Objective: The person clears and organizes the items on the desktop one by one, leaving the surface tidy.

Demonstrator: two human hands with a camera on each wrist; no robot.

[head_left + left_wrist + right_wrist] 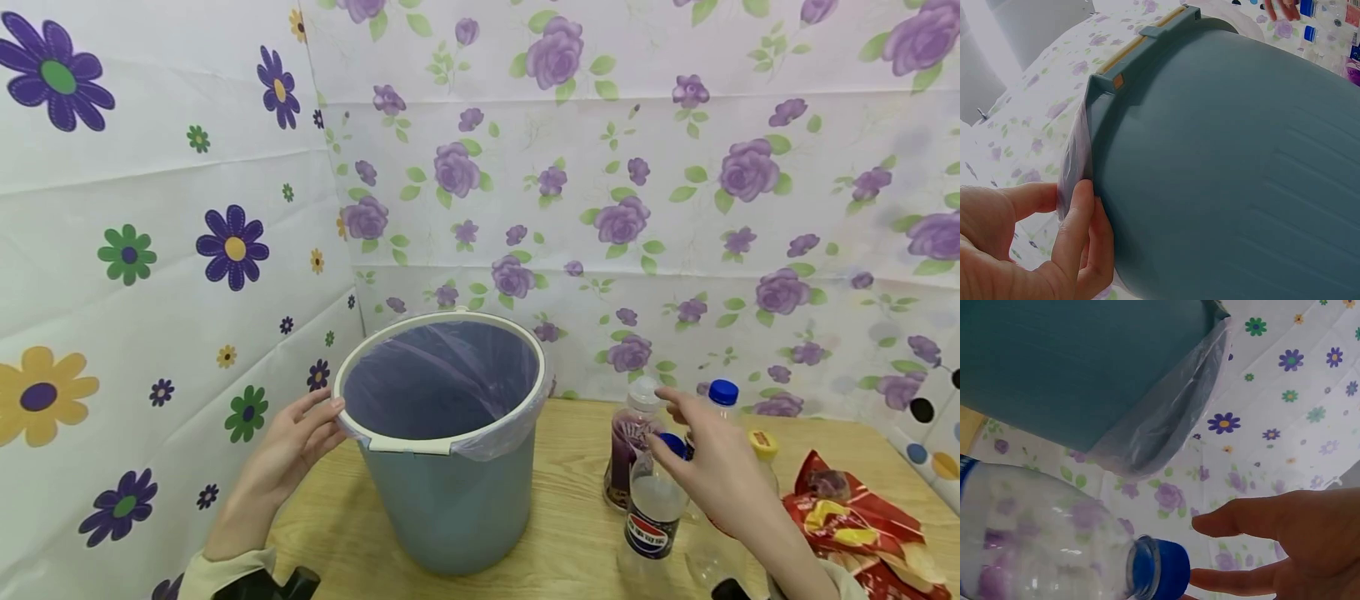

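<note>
The bin is grey-blue with a cream rim, and its bag is pale purple. The back wall has purple roses; the side wall, purple, green and yellow flowers. A bottle cap is bright blue.

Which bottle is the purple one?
The leftmost bottle, with the whitish cap. The other bottles look mostly clear, and their caps are blue or yellow.
</note>
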